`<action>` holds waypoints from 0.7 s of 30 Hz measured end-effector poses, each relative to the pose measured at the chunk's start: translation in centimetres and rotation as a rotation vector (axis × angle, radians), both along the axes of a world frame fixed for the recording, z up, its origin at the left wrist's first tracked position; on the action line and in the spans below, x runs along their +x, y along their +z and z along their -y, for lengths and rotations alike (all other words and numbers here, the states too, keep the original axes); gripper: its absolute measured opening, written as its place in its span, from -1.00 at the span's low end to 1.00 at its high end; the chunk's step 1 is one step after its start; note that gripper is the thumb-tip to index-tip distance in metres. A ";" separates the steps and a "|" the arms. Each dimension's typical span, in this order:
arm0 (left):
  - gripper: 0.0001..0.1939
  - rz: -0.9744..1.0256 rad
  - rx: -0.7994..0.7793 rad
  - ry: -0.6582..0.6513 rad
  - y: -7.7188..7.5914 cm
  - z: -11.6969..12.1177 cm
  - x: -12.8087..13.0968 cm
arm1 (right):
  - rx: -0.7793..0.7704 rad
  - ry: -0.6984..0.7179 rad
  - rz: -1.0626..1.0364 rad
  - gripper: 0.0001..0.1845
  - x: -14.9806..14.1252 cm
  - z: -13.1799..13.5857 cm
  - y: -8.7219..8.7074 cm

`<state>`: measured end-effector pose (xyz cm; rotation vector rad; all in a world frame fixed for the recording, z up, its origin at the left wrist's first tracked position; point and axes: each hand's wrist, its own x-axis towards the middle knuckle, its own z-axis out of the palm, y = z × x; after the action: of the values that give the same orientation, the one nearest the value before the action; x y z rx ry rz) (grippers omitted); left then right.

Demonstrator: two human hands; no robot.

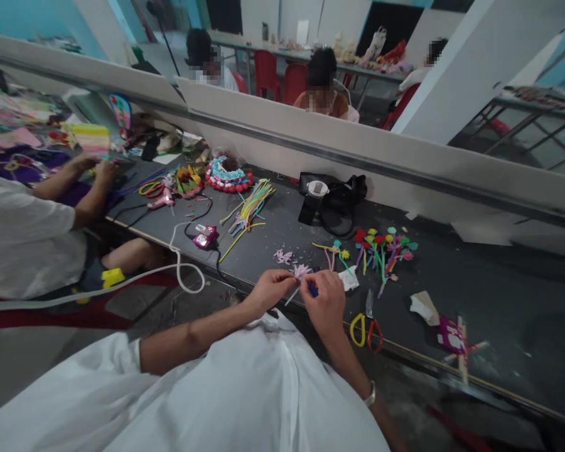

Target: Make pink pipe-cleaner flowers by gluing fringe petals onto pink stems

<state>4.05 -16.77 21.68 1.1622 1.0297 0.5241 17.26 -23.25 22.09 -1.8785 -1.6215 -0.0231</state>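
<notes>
Pinching a pale pink flower (pixel 302 270) at its base with the left hand (pixel 274 290), by the near edge of the tabletop (pixel 275 235). Clasping a partly hidden blue object (pixel 313 289) in the closed grip of the right hand (pixel 326 300), left of scissors (pixel 369 306).

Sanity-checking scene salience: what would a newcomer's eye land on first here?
Probably the bright cluster of fuzzy flowers on the dark table, right of the hands. Next, the scissors with one yellow and one red handle at the near edge, then the red, white and blue beaded ring toward the partition.
</notes>
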 end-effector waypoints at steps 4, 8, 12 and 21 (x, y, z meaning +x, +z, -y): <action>-0.76 -0.025 0.041 -0.031 -0.1 -0.1 0.1 | 0.018 -0.029 0.001 -0.88 0.0 0.0 -0.1; -0.76 -0.036 0.067 -0.054 0.1 -0.2 0.3 | 0.029 -0.045 -0.012 -0.88 0.1 0.0 -0.4; -0.75 -0.046 0.067 -0.062 0.0 -0.2 0.4 | 0.037 -0.057 -0.015 -0.88 0.1 0.0 -0.7; -0.77 -0.017 -0.119 -0.041 0.4 -0.6 0.4 | 0.017 -0.035 -0.058 -0.86 0.4 -0.2 -0.8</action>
<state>4.48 -16.17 22.06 1.0818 1.0353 0.4155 17.69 -23.05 21.31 -1.8779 -1.5454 0.0027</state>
